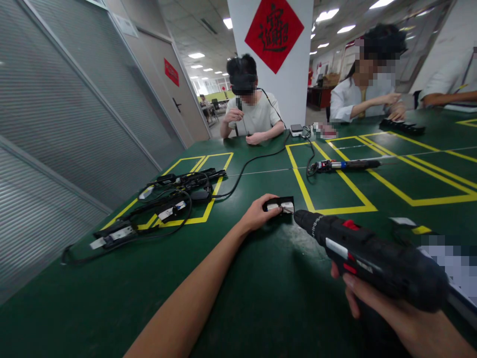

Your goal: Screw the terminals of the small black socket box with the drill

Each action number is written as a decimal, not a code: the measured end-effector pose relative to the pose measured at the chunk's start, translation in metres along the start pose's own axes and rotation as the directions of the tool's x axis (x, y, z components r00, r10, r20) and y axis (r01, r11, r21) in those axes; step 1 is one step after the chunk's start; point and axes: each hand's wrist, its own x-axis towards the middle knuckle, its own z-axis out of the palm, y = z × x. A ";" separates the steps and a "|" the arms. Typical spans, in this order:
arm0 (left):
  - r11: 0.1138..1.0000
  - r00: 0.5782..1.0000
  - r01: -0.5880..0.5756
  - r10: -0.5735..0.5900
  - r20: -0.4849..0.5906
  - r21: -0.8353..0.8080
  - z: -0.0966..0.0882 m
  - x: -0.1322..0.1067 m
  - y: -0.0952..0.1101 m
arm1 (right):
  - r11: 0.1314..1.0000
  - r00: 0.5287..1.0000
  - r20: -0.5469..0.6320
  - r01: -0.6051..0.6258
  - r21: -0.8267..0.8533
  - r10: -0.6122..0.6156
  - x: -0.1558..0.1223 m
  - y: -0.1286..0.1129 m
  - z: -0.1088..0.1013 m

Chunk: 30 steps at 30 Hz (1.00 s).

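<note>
My left hand [259, 213] grips a small black housing [287, 201] with white parts inside, holding it against the green table [238, 278]. Closed round the handle of a black cordless drill [372, 258] with red buttons is my right hand [387, 303]. The drill points left, its chuck close to the housing's right side. A thin bit reaches toward the white part; whether its tip touches a screw is too small to tell.
Black power strips and cables [179, 194] lie at the left. Beyond the drill rests a slim black tool with a blue band [339, 165]. Yellow tape [346, 211] marks rectangles on the table. Two co-workers [261, 112] sit opposite, and another person's arm shows far right.
</note>
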 end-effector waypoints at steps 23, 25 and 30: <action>1.000 1.000 0.013 -0.013 -0.002 0.005 0.000 0.000 0.004 | 1.000 1.000 0.000 0.003 0.002 -0.003 -0.001 -0.001 -0.001; 1.000 1.000 0.014 -0.014 0.000 -0.006 0.000 0.000 0.003 | 1.000 1.000 -0.020 -0.017 0.002 0.017 -0.003 -0.002 0.000; 1.000 1.000 0.001 -0.001 0.010 -0.013 0.000 0.001 0.002 | 0.998 0.998 -0.029 -0.050 0.030 0.051 -0.006 0.000 0.003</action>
